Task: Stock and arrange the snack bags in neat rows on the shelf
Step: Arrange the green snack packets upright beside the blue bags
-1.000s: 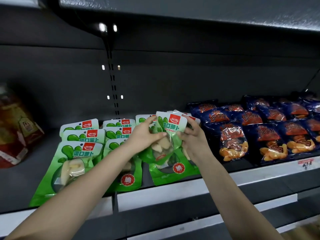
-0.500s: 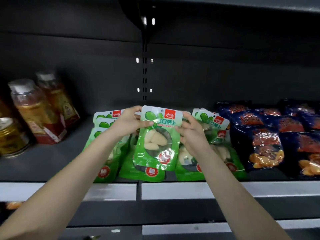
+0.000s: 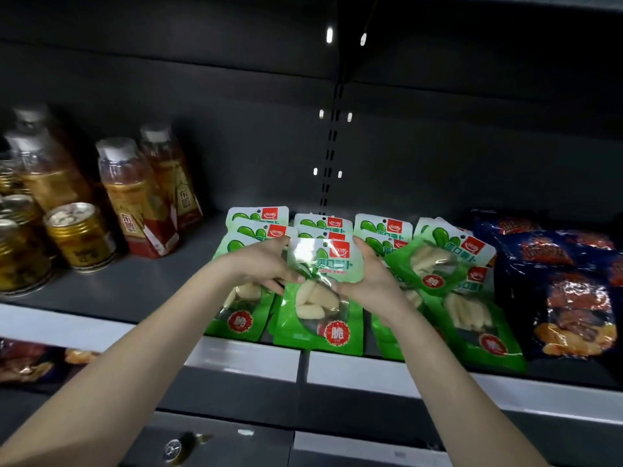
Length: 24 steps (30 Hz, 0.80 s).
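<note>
Both my hands hold one green snack bag point(image 3: 320, 298) with white pieces showing through its window. My left hand point(image 3: 266, 264) grips its left edge and my right hand point(image 3: 371, 281) grips its right edge. The bag lies low over the second row of green bags point(image 3: 323, 225), its bottom near the shelf's front lip. More green bags form a row to the left point(image 3: 258, 219) and further rows to the right point(image 3: 382, 227). A tilted green bag point(image 3: 441, 261) lies askew on the rightmost green row.
Dark blue snack bags point(image 3: 573, 298) fill the shelf's right side. Bottles point(image 3: 135, 193) and gold cans point(image 3: 79, 235) stand at the left. The grey shelf point(image 3: 161, 281) has bare floor between cans and bags. A white price rail point(image 3: 236, 358) runs along the front edge.
The bag in my hands has come down from upright to lying low on the second green row. The view has shifted left, bringing more bottles and cans into sight.
</note>
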Each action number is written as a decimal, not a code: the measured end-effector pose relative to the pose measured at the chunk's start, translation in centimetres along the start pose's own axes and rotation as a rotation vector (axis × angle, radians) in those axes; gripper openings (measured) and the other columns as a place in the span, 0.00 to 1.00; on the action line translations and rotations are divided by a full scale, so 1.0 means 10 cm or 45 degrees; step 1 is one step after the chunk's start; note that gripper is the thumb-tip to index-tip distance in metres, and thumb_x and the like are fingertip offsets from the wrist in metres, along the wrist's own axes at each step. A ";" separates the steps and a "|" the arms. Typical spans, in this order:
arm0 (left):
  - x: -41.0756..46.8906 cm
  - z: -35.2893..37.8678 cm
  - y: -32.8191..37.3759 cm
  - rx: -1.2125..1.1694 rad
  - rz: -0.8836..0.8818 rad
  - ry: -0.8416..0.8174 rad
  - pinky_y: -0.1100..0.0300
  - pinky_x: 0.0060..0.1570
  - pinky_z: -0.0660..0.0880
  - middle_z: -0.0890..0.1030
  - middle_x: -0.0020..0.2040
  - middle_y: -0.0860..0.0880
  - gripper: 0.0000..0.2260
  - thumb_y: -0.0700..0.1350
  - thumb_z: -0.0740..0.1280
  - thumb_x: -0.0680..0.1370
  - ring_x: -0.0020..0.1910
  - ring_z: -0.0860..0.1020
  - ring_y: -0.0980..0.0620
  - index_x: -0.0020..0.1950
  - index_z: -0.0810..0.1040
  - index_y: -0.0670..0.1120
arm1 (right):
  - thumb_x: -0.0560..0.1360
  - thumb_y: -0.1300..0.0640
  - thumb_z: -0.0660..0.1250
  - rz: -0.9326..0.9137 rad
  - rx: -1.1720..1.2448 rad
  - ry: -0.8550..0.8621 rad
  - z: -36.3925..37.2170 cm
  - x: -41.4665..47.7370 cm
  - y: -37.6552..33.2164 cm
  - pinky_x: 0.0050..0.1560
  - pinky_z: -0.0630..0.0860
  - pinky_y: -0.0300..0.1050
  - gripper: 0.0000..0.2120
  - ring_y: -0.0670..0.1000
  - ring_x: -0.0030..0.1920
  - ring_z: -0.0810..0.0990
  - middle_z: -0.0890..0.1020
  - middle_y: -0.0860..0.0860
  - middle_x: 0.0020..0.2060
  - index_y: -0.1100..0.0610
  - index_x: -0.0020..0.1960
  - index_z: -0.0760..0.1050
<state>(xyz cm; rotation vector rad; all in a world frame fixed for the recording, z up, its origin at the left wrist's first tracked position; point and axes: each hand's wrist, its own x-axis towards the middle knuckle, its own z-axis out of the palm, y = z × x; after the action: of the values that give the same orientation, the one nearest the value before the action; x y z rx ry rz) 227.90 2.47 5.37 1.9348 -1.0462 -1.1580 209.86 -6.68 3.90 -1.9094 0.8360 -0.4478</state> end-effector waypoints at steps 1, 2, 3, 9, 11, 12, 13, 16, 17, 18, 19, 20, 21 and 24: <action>0.01 0.01 0.00 -0.002 -0.003 0.025 0.64 0.41 0.80 0.64 0.72 0.39 0.41 0.38 0.72 0.73 0.52 0.78 0.49 0.77 0.49 0.47 | 0.69 0.61 0.75 -0.018 -0.013 0.019 0.01 0.00 0.00 0.40 0.66 0.22 0.39 0.33 0.47 0.73 0.72 0.32 0.45 0.44 0.71 0.58; 0.02 0.02 0.00 0.000 -0.002 0.048 0.64 0.42 0.79 0.63 0.72 0.39 0.42 0.38 0.72 0.73 0.52 0.78 0.49 0.77 0.47 0.47 | 0.69 0.62 0.75 -0.022 -0.017 0.031 0.02 0.00 0.01 0.41 0.67 0.24 0.40 0.36 0.50 0.74 0.72 0.32 0.45 0.47 0.73 0.58; 0.03 0.03 0.00 0.011 0.001 0.070 0.63 0.44 0.79 0.63 0.73 0.39 0.42 0.39 0.72 0.72 0.52 0.78 0.49 0.77 0.48 0.47 | 0.69 0.64 0.74 -0.021 -0.020 0.040 0.03 0.01 0.01 0.41 0.67 0.26 0.40 0.41 0.55 0.75 0.72 0.33 0.45 0.49 0.74 0.58; 0.10 0.05 0.04 0.054 0.030 0.167 0.60 0.44 0.79 0.73 0.63 0.45 0.34 0.39 0.73 0.72 0.51 0.79 0.50 0.73 0.60 0.47 | 0.72 0.66 0.71 -0.028 -0.090 0.130 0.11 0.07 -0.02 0.53 0.67 0.34 0.41 0.43 0.56 0.73 0.75 0.42 0.52 0.50 0.77 0.53; 0.09 0.07 0.08 0.103 0.039 0.209 0.58 0.45 0.80 0.72 0.65 0.45 0.34 0.39 0.73 0.72 0.52 0.78 0.49 0.73 0.59 0.47 | 0.72 0.67 0.70 -0.041 -0.077 0.152 0.12 0.09 -0.03 0.50 0.67 0.31 0.40 0.43 0.56 0.73 0.75 0.43 0.52 0.50 0.77 0.53; 0.08 0.07 0.09 0.121 0.054 0.226 0.58 0.46 0.80 0.73 0.63 0.46 0.33 0.39 0.72 0.72 0.53 0.78 0.48 0.73 0.59 0.46 | 0.72 0.67 0.70 -0.050 -0.068 0.167 0.12 0.08 -0.04 0.48 0.67 0.28 0.40 0.43 0.55 0.73 0.75 0.43 0.51 0.51 0.77 0.53; 0.06 0.07 0.10 0.120 0.069 0.235 0.58 0.46 0.80 0.74 0.59 0.47 0.33 0.38 0.72 0.73 0.53 0.78 0.48 0.72 0.59 0.46 | 0.72 0.67 0.69 -0.063 -0.061 0.184 0.12 0.06 -0.04 0.45 0.66 0.25 0.40 0.43 0.55 0.73 0.75 0.43 0.51 0.51 0.77 0.52; -0.01 0.06 0.10 0.113 0.072 0.182 0.59 0.44 0.80 0.73 0.61 0.46 0.33 0.37 0.72 0.73 0.53 0.78 0.48 0.73 0.59 0.46 | 0.71 0.68 0.70 -0.114 -0.065 0.208 0.13 -0.02 -0.01 0.40 0.66 0.20 0.40 0.42 0.55 0.74 0.75 0.41 0.50 0.51 0.76 0.55; -0.03 0.05 0.10 0.124 0.057 0.151 0.58 0.45 0.80 0.73 0.62 0.45 0.33 0.37 0.72 0.73 0.53 0.78 0.48 0.72 0.59 0.45 | 0.71 0.67 0.71 -0.118 -0.063 0.194 0.14 -0.05 0.00 0.41 0.66 0.20 0.40 0.41 0.55 0.73 0.75 0.39 0.50 0.50 0.76 0.55; -0.04 0.05 0.08 0.134 0.043 0.127 0.57 0.47 0.80 0.74 0.62 0.44 0.31 0.37 0.72 0.73 0.54 0.78 0.48 0.71 0.60 0.45 | 0.71 0.67 0.71 -0.110 -0.053 0.176 0.15 -0.07 0.03 0.43 0.66 0.21 0.41 0.40 0.55 0.73 0.75 0.39 0.50 0.50 0.76 0.55; -0.06 0.06 0.06 0.141 0.033 0.120 0.56 0.48 0.80 0.75 0.61 0.44 0.30 0.36 0.71 0.73 0.55 0.78 0.48 0.70 0.61 0.44 | 0.71 0.67 0.71 -0.093 -0.034 0.163 0.17 -0.09 0.06 0.46 0.67 0.23 0.42 0.41 0.56 0.73 0.76 0.40 0.53 0.49 0.76 0.53; -0.05 0.08 0.04 0.139 0.027 0.126 0.57 0.47 0.80 0.75 0.61 0.44 0.29 0.36 0.71 0.73 0.55 0.78 0.48 0.70 0.62 0.44 | 0.70 0.67 0.72 -0.078 -0.013 0.150 0.18 -0.11 0.07 0.50 0.69 0.27 0.44 0.42 0.58 0.73 0.77 0.41 0.55 0.48 0.77 0.52; -0.05 0.10 0.03 0.139 0.025 0.144 0.58 0.45 0.80 0.75 0.61 0.44 0.30 0.36 0.71 0.73 0.55 0.78 0.48 0.70 0.61 0.44 | 0.70 0.67 0.73 -0.065 0.004 0.133 0.19 -0.12 0.08 0.53 0.70 0.32 0.46 0.43 0.60 0.73 0.77 0.42 0.57 0.48 0.77 0.51; -0.02 0.15 0.01 0.195 0.054 0.236 0.57 0.46 0.79 0.76 0.59 0.45 0.29 0.37 0.72 0.72 0.54 0.78 0.47 0.70 0.62 0.44 | 0.69 0.67 0.73 -0.036 -0.007 0.088 0.20 -0.12 0.06 0.56 0.70 0.36 0.48 0.42 0.59 0.72 0.74 0.39 0.54 0.46 0.77 0.49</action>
<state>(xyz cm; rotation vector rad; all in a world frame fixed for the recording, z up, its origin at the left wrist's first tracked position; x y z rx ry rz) 226.46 2.44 4.99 2.0825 -1.0964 -0.8777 210.03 -4.69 2.53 -1.9220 0.8572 -0.5318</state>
